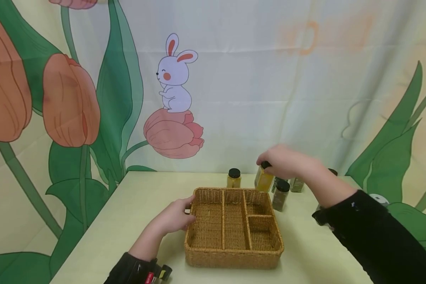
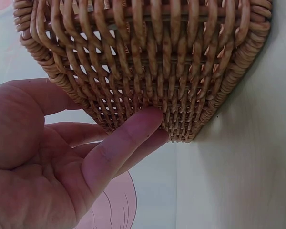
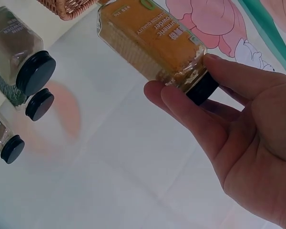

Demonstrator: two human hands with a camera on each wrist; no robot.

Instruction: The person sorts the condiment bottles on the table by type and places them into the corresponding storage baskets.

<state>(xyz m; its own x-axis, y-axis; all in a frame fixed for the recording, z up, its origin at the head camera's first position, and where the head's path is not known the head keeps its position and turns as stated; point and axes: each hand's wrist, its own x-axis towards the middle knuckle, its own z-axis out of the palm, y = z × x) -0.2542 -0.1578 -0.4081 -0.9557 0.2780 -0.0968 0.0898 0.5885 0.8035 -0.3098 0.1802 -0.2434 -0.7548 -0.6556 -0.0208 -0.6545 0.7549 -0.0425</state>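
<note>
By the right grip [image 1: 283, 161], a clear, flat-sided jar [image 3: 152, 40] of orange-yellow powder was pinched near its smooth black cap [image 3: 204, 89]; it was held slightly tilted behind the far right corner of a rectangular wicker basket [image 1: 234, 258]. The basket's left side was clasped by the left grip [image 1: 174, 216], the thumb laid against ribbed weave. Its interior was divided into two long and two small compartments. A yellow jar [image 1: 234, 181] and a dark jar [image 1: 280, 198] were set on the pale tabletop [image 1: 145, 205], backed by tulip-printed cloth [image 1: 241, 106].
</note>
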